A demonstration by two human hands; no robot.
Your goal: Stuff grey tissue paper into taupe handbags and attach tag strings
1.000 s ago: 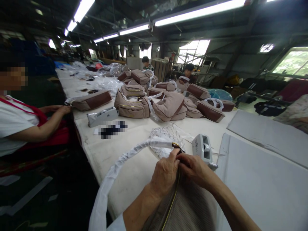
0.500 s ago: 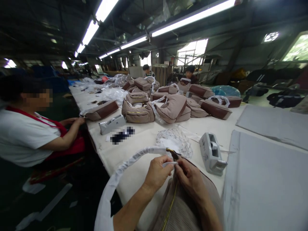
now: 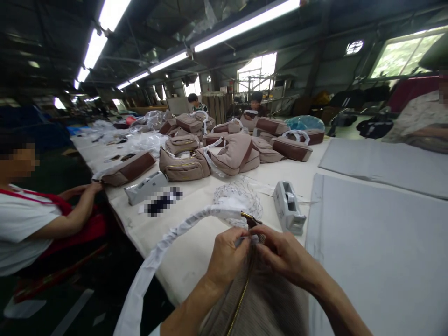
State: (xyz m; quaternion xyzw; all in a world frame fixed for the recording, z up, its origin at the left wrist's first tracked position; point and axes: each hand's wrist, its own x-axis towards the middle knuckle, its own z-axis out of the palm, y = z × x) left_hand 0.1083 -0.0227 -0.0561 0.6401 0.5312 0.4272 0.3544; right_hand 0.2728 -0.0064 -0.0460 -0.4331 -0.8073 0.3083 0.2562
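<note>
Over the bag [image 3: 280, 305], left hand [image 3: 225, 259] pinches pale material [image 3: 255, 239]; right hand [image 3: 286, 255] curled, its grip unclear.

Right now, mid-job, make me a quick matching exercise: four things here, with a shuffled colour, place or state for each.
1. strap of the nearest bag
2. that bag's zip
3. left hand
4. nearer tape dispenser

A. gold-coloured
B. just beyond the right hand
C. wrapped in white
D. pinching pale material

Pairs: 1-C, 2-A, 3-D, 4-B
</note>
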